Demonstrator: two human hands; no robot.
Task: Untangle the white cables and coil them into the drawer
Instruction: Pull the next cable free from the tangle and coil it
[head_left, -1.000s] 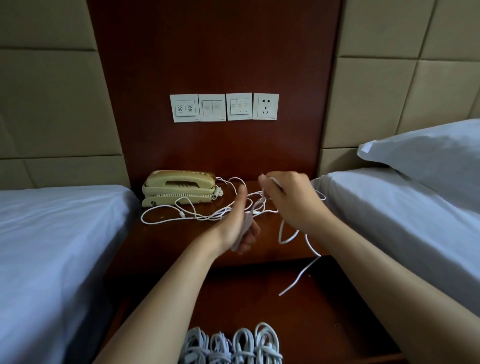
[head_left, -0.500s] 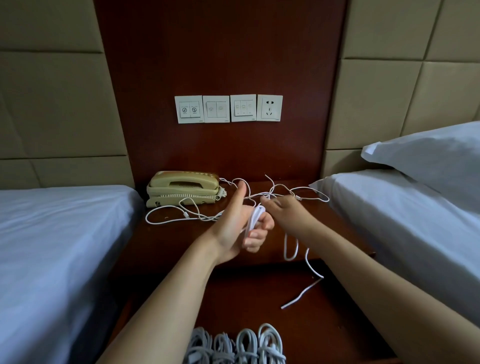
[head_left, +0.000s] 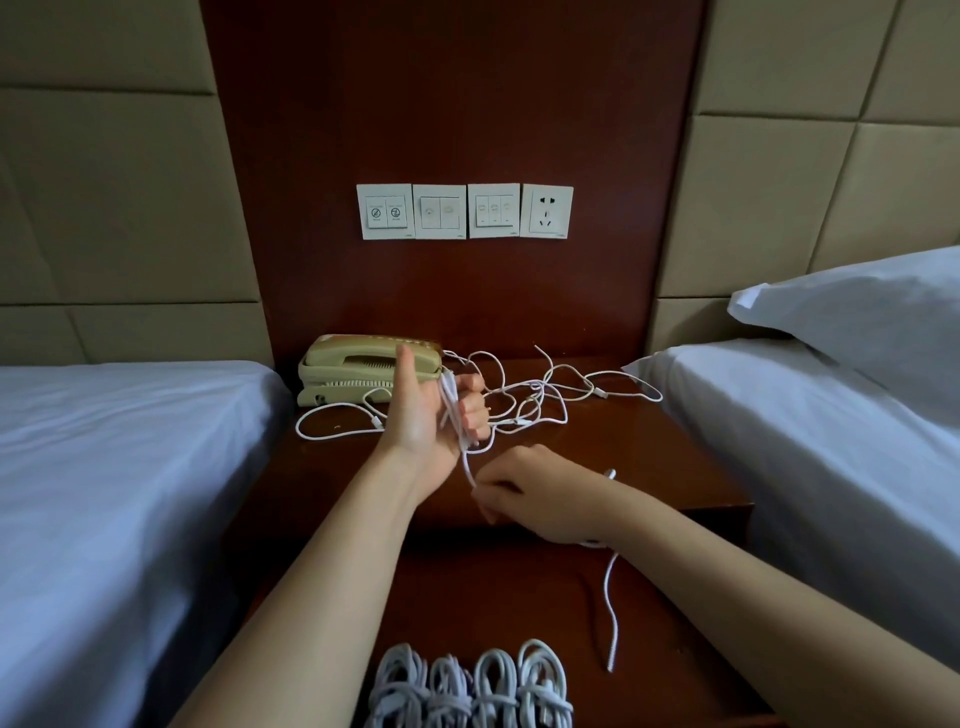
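Head view: cable (head_left: 450, 402) wraps left fingers (head_left: 475, 418); right fingers (head_left: 492, 492) pinch it.

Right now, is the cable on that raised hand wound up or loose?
Partly wound. Loops wrap the left hand; the white cable runs down to the right hand, which pinches it, and its tail hangs loose.

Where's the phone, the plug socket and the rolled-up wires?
Beige corded telephone (head_left: 343, 347): head view, handset top.
White wall power socket (head_left: 547, 212): head view, plate centre.
Four coiled white cable bundles (head_left: 496, 686): head view, third bundle.
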